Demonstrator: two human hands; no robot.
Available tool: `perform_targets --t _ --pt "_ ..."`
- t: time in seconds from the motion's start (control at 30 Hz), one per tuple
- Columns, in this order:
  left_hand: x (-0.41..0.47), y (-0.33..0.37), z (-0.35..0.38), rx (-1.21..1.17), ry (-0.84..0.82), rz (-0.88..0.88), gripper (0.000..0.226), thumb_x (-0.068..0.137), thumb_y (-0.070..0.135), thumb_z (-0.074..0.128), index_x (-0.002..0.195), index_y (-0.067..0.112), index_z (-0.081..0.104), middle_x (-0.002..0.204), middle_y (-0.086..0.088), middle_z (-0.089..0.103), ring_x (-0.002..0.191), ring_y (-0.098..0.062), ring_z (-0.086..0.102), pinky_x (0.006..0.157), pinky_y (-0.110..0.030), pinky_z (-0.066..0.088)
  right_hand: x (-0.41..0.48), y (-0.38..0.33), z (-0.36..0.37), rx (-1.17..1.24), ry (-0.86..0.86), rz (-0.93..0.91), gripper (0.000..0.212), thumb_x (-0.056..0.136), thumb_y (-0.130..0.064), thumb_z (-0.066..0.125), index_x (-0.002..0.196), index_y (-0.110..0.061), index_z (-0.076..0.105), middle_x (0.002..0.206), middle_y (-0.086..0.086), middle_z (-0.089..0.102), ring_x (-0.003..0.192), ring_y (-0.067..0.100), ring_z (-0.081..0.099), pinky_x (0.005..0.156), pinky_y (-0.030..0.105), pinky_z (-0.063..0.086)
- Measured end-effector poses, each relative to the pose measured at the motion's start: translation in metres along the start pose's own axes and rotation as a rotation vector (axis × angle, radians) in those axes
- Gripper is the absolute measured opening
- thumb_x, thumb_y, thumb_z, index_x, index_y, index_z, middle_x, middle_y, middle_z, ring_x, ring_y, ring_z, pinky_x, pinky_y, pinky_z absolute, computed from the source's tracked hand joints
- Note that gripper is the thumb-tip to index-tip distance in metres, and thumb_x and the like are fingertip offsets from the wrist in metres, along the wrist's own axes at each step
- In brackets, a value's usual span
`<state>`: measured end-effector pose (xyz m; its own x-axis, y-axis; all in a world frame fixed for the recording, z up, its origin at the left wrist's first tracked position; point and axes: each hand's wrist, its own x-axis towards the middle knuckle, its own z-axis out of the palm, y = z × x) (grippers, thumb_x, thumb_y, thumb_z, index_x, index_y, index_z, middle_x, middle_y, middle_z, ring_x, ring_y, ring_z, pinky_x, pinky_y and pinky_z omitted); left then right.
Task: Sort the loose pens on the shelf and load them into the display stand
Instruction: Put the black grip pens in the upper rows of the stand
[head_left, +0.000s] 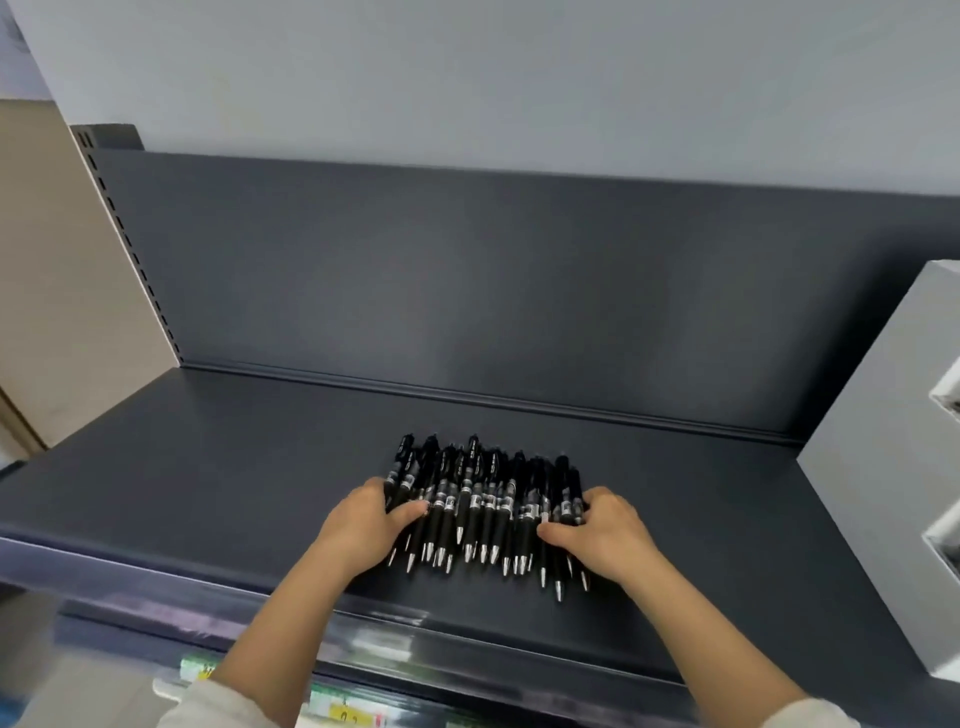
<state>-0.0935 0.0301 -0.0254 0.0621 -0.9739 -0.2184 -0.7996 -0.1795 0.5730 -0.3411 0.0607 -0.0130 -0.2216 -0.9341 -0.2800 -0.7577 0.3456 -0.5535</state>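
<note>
**Pens gathered between two hands on the shelf**

At the bottom edge, pale sleeves (223, 701) are seen on both forearms; beneath the shelf's front lip, green and yellow labels (343, 709) are seen, blurred beyond reading. The left hand (363, 525) is set against the left side of the pens (483, 504), its thumb laid across the nearest barrels and its fingers curled at the edge of the pile; the right hand (602, 530) is set against the right side in the same way, thumb over the barrels and fingers curled round the outer ones. The pile is thus held between both hands.

The pens are black with silver tips; they are laid side by side, roughly parallel, some stacked on others, with the tips turned toward the person. They are found on the dark grey shelf (208, 467), at its middle and toward its front.

A pale stand (883, 467) is placed on the shelf at the right, well apart from the pens and partly cut off by the frame; open pockets are seen at its right edge, but their contents cannot be told.

Behind, a dark back panel (467, 270) is fixed upright; a slotted post (124, 244) is seen at its left; a pale wall (467, 78) is seen above.
</note>
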Motion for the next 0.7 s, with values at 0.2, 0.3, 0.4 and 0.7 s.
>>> perform_targets --t 0.2,0.3,0.4,0.7 --pt "-0.002 -0.005 -0.003 -0.123 0.045 -0.002 0.040 0.100 0.033 0.039 0.129 0.005 0.044 0.109 -0.008 0.059 0.100 -0.025 0.055 0.084 -0.033 0.043 -0.004 -0.014 0.003 -0.096 0.074 0.080 0.048 0.079 -0.043 0.062 0.112 -0.014 0.045 0.097 -0.003 0.052 0.090 0.019 0.053 0.072 0.031 0.045" --pt "-0.006 -0.007 -0.004 -0.215 0.078 0.015 0.029 0.100 0.029 0.040 0.115 0.006 0.049 0.090 -0.007 0.059 0.084 -0.023 0.057 0.074 -0.035 0.044 -0.005 -0.014 0.004 -0.107 0.077 0.095 0.046 0.081 -0.044 0.059 0.112 -0.013 0.045 0.100 -0.001 0.055 0.091 0.020 0.055 0.071 0.030 0.043" --pt "-0.010 -0.007 -0.007 -0.284 0.122 0.034 0.021 0.100 0.027 0.042 0.105 0.009 0.051 0.089 -0.010 0.062 0.084 -0.026 0.060 0.072 -0.036 0.046 -0.003 -0.013 0.002 -0.075 0.036 0.111 0.037 0.083 -0.043 0.057 0.102 -0.014 0.047 0.092 -0.002 0.055 0.082 0.019 0.055 0.064 0.029 0.041" --pt "-0.026 0.009 -0.014 -0.743 0.079 0.102 0.020 0.097 0.023 0.049 0.085 0.008 0.057 0.070 -0.003 0.052 0.063 -0.012 0.049 0.061 -0.022 0.044 0.001 -0.013 -0.011 -0.088 -0.049 0.100 0.031 0.084 -0.040 0.055 0.069 -0.016 0.043 0.069 -0.003 0.048 0.065 0.016 0.049 0.058 0.026 0.036"
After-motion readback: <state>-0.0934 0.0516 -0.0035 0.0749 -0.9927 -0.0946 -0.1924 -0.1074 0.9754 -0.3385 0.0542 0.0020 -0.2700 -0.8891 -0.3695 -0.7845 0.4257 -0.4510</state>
